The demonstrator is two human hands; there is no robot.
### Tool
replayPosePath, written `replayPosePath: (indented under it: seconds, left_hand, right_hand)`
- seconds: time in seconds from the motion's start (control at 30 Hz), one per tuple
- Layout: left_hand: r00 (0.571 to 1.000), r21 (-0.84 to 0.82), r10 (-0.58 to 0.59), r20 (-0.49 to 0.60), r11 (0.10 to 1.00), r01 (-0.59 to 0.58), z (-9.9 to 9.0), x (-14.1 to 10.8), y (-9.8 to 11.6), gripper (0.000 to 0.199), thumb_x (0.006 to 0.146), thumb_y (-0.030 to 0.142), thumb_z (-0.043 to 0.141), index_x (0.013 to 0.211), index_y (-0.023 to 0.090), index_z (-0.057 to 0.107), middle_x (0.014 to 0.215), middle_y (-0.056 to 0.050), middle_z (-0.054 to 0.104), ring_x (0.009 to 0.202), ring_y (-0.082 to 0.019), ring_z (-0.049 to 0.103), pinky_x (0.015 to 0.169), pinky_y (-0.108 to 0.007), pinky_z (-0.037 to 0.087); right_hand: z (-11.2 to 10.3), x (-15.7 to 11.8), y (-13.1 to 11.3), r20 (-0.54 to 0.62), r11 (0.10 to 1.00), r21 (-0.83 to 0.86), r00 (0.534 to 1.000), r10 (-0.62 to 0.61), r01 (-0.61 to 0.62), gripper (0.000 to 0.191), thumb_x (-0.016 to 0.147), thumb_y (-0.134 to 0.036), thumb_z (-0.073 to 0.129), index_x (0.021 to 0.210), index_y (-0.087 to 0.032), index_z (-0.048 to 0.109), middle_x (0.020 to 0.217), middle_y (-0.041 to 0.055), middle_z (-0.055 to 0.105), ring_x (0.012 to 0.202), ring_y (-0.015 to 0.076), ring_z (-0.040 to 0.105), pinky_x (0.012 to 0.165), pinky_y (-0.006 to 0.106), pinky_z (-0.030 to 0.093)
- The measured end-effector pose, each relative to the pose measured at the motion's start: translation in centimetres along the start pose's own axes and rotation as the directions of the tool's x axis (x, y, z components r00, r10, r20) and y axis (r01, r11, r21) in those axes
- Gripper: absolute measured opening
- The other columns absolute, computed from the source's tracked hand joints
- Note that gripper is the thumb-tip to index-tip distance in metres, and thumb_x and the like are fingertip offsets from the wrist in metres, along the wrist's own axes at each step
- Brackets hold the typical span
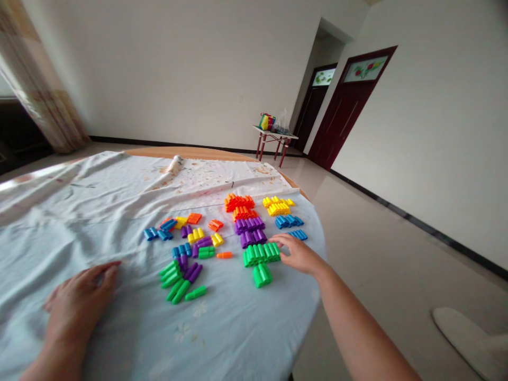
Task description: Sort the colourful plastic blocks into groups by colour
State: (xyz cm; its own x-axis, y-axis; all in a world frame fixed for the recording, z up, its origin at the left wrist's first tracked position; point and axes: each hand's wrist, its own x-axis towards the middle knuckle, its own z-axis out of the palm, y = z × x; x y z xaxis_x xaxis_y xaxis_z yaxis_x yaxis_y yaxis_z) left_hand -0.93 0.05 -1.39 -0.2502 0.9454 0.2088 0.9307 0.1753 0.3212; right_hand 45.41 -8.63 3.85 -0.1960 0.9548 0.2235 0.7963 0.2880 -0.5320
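My left hand lies on the blue tablecloth with its fingers stretched out and nothing in them. At the right end of a row of green bullet-shaped plastic pieces, my right hand has its thumb and fingers curved around the end pieces. A smaller green cluster lies just in front of that row. Behind it come purple pieces, then orange ones. Beyond my right hand are blue groups and yellow groups.
Mixed loose pieces lie mid-table, among them green ones, blue ones and a single orange one. The tablecloth is wrinkled. The table's rounded edge runs along the right. A small side table with bags stands by the far wall.
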Motion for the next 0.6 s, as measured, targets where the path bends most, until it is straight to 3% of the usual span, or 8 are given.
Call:
replayPosePath:
  seconds: [0.13, 0.23, 0.43, 0.6]
  left_hand:
    - [0.997, -0.090, -0.024, 0.069, 0.996, 0.030, -1.4, -0.7, 1.5, 0.042, 0.083, 0.041, 0.038, 0.103, 0.020, 0.068, 0.105, -0.011, 0.069, 0.103, -0.027, 0.057, 0.085, -0.038, 0.040]
    - [0.996, -0.103, -0.021, 0.082, 0.994, 0.029, -1.8, -1.0, 1.8, 0.043, 0.084, 0.040, 0.037, 0.106, 0.019, 0.067, 0.107, -0.011, 0.068, 0.104, -0.026, 0.056, 0.084, -0.036, 0.040]
    - [0.997, -0.130, -0.012, 0.080, 0.991, 0.022, -2.0, -1.4, 1.8, 0.045, 0.085, 0.039, 0.035, 0.108, 0.017, 0.066, 0.104, -0.013, 0.067, 0.100, -0.025, 0.057, 0.084, -0.035, 0.040]
    - [0.997, -0.149, -0.010, 0.077, 0.989, 0.022, -2.1, -1.5, 1.8, 0.045, 0.085, 0.040, 0.034, 0.107, 0.018, 0.066, 0.101, -0.012, 0.068, 0.093, -0.023, 0.059, 0.084, -0.036, 0.040]
  right_hand:
    - [-0.2, 0.5, -1.9, -0.169, 1.000, -0.010, 0.986, -0.007, 0.005, 0.050, 0.073, -0.001, 0.042, 0.114, -0.021, 0.061, 0.116, 0.0076, 0.060, 0.104, 0.0176, 0.057, 0.096, 0.038, 0.045]
    - [0.8, 1.5, -5.4, -0.233, 0.997, 0.048, 0.971, -0.046, 0.058, 0.041, 0.080, -0.007, 0.044, 0.114, -0.022, 0.060, 0.112, 0.0073, 0.062, 0.102, 0.0173, 0.058, 0.093, 0.036, 0.046]
    - [6.9, 3.4, -12.6, 0.007, 0.941, 0.196, 0.960, -0.281, 0.274, 0.032, 0.081, -0.012, 0.054, 0.110, -0.022, 0.063, 0.108, 0.0047, 0.066, 0.105, 0.0162, 0.058, 0.095, 0.032, 0.043]
    - [11.2, 4.8, -14.7, 0.126, 0.925, 0.174, 0.924, -0.360, 0.337, 0.025, 0.080, -0.012, 0.057, 0.102, -0.020, 0.066, 0.102, 0.0041, 0.069, 0.098, 0.0160, 0.060, 0.091, 0.030, 0.042]
